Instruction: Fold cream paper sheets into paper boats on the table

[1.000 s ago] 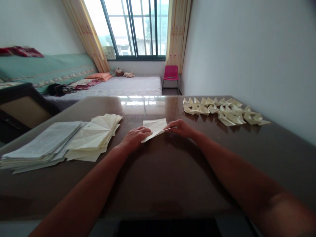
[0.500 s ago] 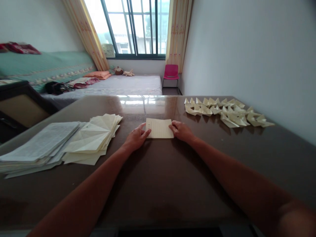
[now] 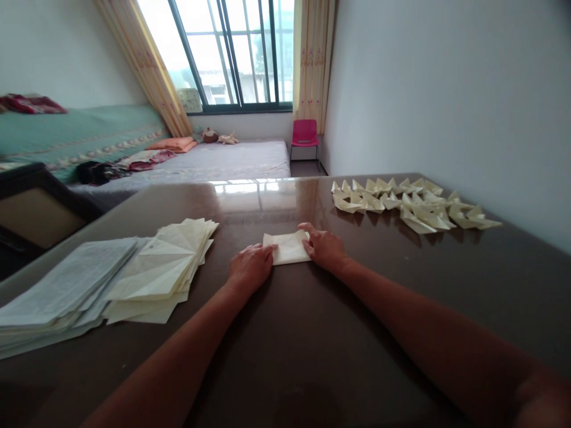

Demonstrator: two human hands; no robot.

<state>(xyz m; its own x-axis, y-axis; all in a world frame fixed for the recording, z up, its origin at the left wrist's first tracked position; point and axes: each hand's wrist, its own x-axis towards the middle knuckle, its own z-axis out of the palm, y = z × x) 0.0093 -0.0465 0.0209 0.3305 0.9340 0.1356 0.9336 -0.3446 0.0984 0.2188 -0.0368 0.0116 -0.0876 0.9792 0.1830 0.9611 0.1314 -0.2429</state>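
Note:
A small folded piece of pale yellow paper (image 3: pixel 288 247) lies flat on the dark glossy table (image 3: pixel 312 333), a little beyond the middle. My left hand (image 3: pixel 250 268) rests at its left edge with the fingers curled down onto the paper. On the right edge sits my right hand (image 3: pixel 325 246), fingers bent and pressing the sheet down. Both hands hold the paper between them.
A stack of creased yellow sheets (image 3: pixel 163 267) and a pile of printed paper (image 3: pixel 62 291) lie at the left. Several folded paper boats (image 3: pixel 410 203) are lined up at the far right by the wall. Beyond the table are a bed (image 3: pixel 232 159) and a pink chair (image 3: pixel 304 133).
The paper was lifted and slanted a second ago, then laid flat as a lined rectangle. Now it looks shorter and both hands have closed in on its two sides.

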